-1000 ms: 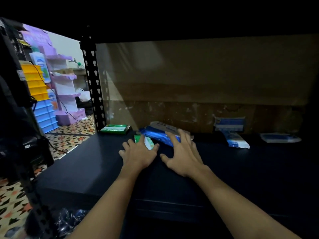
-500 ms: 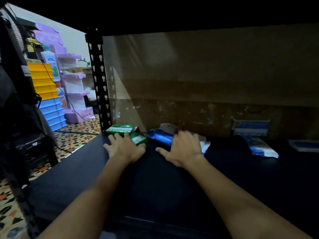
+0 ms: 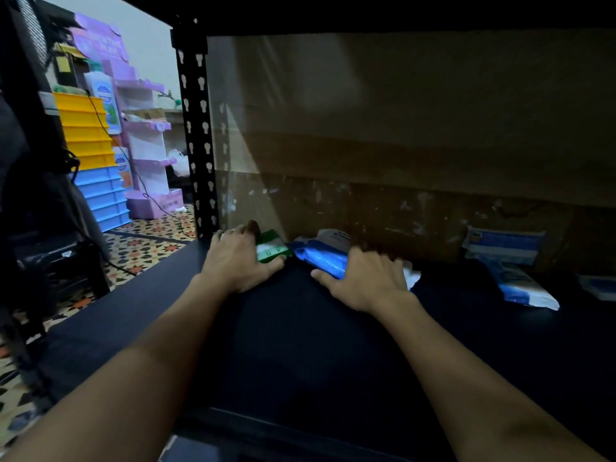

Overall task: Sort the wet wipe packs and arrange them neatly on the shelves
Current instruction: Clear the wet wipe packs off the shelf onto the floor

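Note:
On the dark shelf board (image 3: 300,345) my left hand (image 3: 238,260) lies flat over green wet wipe packs (image 3: 271,250) at the back left corner, thumb under the near edge; most of the packs are hidden beneath it. To their right my right hand (image 3: 366,283) rests on a glossy blue pack (image 3: 320,258), fingers spread over its right end. A grey-white pack (image 3: 335,236) sits behind the blue one. Further right, a blue and white pack (image 3: 505,243) stands against the back wall, with another (image 3: 523,288) lying tilted in front of it.
A perforated black upright (image 3: 196,135) bounds the shelf at the back left, and a brown back panel (image 3: 400,145) closes it. The shelf above hangs low overhead. Another flat pack (image 3: 600,285) lies at the far right. Left of the rack stand yellow and blue bins (image 3: 90,151).
My left hand has slid the green pack back and left, onto or against the other green pack in the corner. My right hand has stayed on the blue pack, pushing it slightly back.

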